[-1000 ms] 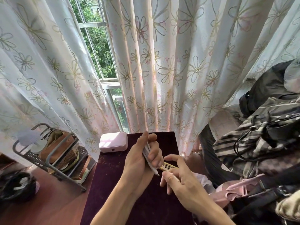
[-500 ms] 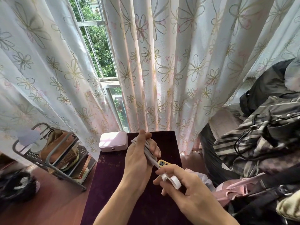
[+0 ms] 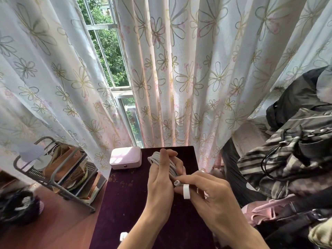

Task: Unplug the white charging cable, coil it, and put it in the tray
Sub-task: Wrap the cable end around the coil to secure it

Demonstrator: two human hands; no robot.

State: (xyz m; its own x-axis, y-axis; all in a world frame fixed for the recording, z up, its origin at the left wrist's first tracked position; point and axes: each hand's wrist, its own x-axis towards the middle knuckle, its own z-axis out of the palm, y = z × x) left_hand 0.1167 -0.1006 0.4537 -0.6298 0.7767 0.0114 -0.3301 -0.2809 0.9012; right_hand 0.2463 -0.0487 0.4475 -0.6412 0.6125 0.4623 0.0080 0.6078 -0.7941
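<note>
The white charging cable (image 3: pixel 156 157) is wound in loops around the fingers of my left hand (image 3: pixel 161 178), which is closed on the bundle above the dark purple table (image 3: pixel 124 203). My right hand (image 3: pixel 206 193) pinches the cable's free end with its plug (image 3: pixel 177 182) right beside the coil. A white strap (image 3: pixel 186 191) wraps one right finger. A small white plug-like object (image 3: pixel 123 236) lies at the table's near edge. No tray can be told for sure.
A pink-white box (image 3: pixel 125 157) sits at the table's back left. A grey metal rack (image 3: pixel 59 169) with brown bags stands to the left on the floor. Piled clothes and bags (image 3: pixel 287 159) crowd the right. Floral curtains (image 3: pixel 179 69) hang behind.
My right hand has moved up and left to the coil, bringing the cable end against my left hand. More loops now sit around the left fingers.
</note>
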